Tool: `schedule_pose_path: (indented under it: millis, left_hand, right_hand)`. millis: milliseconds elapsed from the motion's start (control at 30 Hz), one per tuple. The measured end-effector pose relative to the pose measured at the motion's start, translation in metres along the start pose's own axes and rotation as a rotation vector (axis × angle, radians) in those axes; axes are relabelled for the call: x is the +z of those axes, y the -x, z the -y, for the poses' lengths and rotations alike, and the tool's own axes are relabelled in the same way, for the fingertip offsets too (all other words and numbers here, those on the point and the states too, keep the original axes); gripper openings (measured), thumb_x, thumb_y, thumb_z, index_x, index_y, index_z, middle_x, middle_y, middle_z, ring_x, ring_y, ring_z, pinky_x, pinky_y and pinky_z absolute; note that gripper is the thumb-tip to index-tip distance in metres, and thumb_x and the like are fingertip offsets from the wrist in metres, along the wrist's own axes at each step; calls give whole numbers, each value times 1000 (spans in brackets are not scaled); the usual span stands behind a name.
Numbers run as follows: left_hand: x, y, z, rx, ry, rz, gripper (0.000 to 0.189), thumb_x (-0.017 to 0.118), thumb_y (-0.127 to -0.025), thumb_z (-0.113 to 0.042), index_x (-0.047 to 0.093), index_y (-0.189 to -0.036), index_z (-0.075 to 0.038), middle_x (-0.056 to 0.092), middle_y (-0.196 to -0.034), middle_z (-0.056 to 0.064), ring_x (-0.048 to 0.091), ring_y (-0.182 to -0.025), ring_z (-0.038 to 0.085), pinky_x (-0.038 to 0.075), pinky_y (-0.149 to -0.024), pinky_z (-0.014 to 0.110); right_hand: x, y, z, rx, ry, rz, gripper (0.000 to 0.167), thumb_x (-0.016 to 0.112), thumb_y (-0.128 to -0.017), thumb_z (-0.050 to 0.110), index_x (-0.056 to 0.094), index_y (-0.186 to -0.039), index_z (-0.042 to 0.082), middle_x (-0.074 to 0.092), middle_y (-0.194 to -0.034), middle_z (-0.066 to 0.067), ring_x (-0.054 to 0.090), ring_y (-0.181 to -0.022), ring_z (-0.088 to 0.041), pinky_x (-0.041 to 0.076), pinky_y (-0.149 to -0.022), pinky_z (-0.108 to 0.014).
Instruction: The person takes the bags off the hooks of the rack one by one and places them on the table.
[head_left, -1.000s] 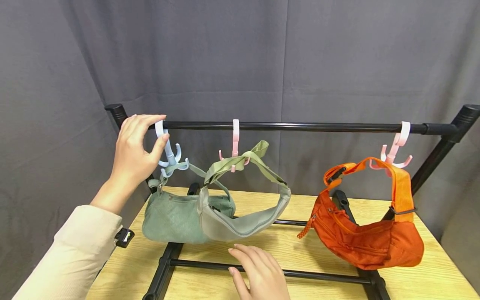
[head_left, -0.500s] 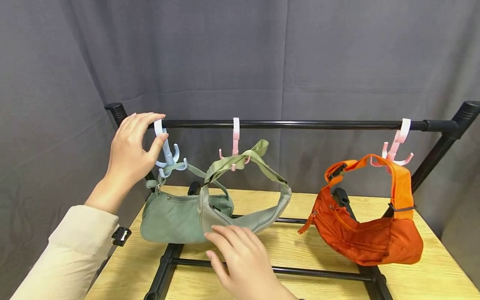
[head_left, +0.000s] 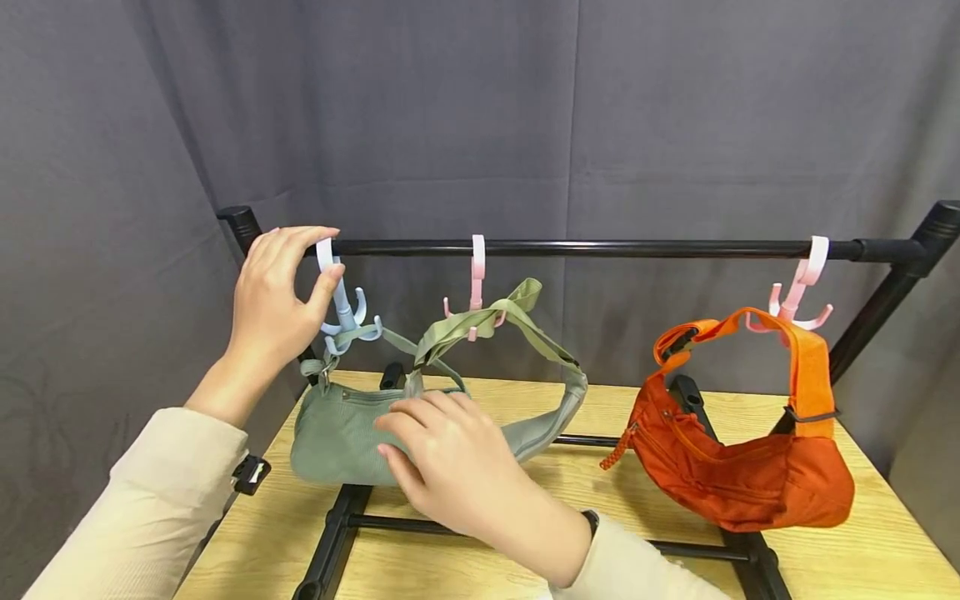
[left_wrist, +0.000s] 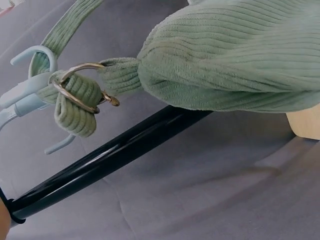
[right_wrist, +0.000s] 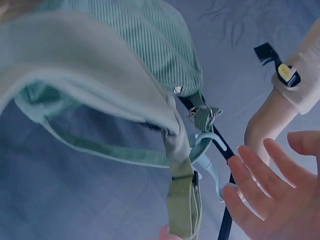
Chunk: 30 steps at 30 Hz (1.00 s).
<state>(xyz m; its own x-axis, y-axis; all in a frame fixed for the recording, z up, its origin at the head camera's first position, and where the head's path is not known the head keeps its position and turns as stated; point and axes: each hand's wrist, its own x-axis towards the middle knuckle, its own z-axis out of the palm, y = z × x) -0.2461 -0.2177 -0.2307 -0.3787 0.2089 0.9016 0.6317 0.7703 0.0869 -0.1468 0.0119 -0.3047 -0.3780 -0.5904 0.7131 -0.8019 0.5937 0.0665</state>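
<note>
My left hand (head_left: 277, 300) grips the top of a light blue multi-prong hook (head_left: 343, 308) on the black rail, fingers over the rail and thumb below. From that hook hangs a green corduroy bag (head_left: 341, 437) by its strap; a metal ring and knotted strap end (left_wrist: 77, 102) show close up in the left wrist view. My right hand (head_left: 457, 462) is in front of the bags with fingers loosely extended and nothing held. It covers part of a grey-green sling bag (head_left: 543, 429), which hangs by a light green strap (head_left: 465, 325) from a pink hook (head_left: 477, 271).
An orange sling bag (head_left: 735, 479) hangs from another pink hook (head_left: 795, 292) at the right. The black rail (head_left: 645, 248) spans a stand whose lower bar (head_left: 405, 523) and feet rest on a wooden table (head_left: 585, 575). Grey curtain (head_left: 465, 108) backs it.
My right hand has moved up and left from the lower middle to in front of the green and grey-green bags. My left hand stays at the blue hook.
</note>
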Motion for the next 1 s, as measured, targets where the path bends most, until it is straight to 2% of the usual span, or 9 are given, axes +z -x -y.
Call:
schedule_pose_path:
  millis: [167, 333, 467, 600, 767, 1000]
  left_hand:
    - [0, -2, 0, -1, -6, 4, 33, 65, -93, -15, 65, -124, -4, 65, -117, 15, 56, -114, 34, 30, -113, 41]
    - [0, -3, 0, 0, -9, 3, 33, 66, -92, -15, 65, -123, -4, 65, -117, 15, 56, -112, 34, 33, -110, 41]
    - [1, -3, -1, -2, -9, 3, 33, 65, -92, -16, 65, -123, -4, 65, -117, 15, 56, -111, 34, 33, -109, 42]
    - [1, -3, -1, -2, -12, 3, 33, 65, -93, -16, 65, -123, -4, 65, -116, 15, 56, -111, 34, 34, -108, 42]
    - [0, -3, -1, -10, -9, 17, 33, 66, -93, -15, 65, -124, -4, 64, -117, 15, 56, -112, 34, 35, -107, 42]
    - [1, -2, -1, -15, -8, 14, 34, 67, -92, -13, 64, -125, -3, 63, -119, 16, 54, -114, 35, 33, -109, 42]
  right_hand:
    - [-6, -26, -10, -38, 59, 11, 15, 68, -93, 25, 74, -103, 16, 71, -101, 5, 65, -93, -14, 51, -83, -29]
    - [-4, -46, -22, -55, 147, -25, 11, 70, -90, 21, 75, -99, 16, 71, -93, 5, 65, -84, -13, 52, -75, -28]
    - [-3, -58, -29, -50, 161, -28, 7, 68, -91, 18, 74, -93, 13, 68, -84, 3, 63, -75, -15, 50, -65, -28]
    - [-3, -72, -32, -1, 116, 43, 8, 67, -93, 16, 73, -94, 10, 66, -82, 2, 63, -73, -14, 52, -62, -27]
    - [-8, -91, -34, 81, 37, 126, 14, 65, -95, 15, 73, -104, 8, 67, -89, 1, 65, -77, -13, 53, -63, -26]
    - [-8, -113, -40, 211, 35, 309, 22, 63, -96, 18, 69, -115, 8, 67, -96, -2, 65, -81, -15, 54, -69, -29]
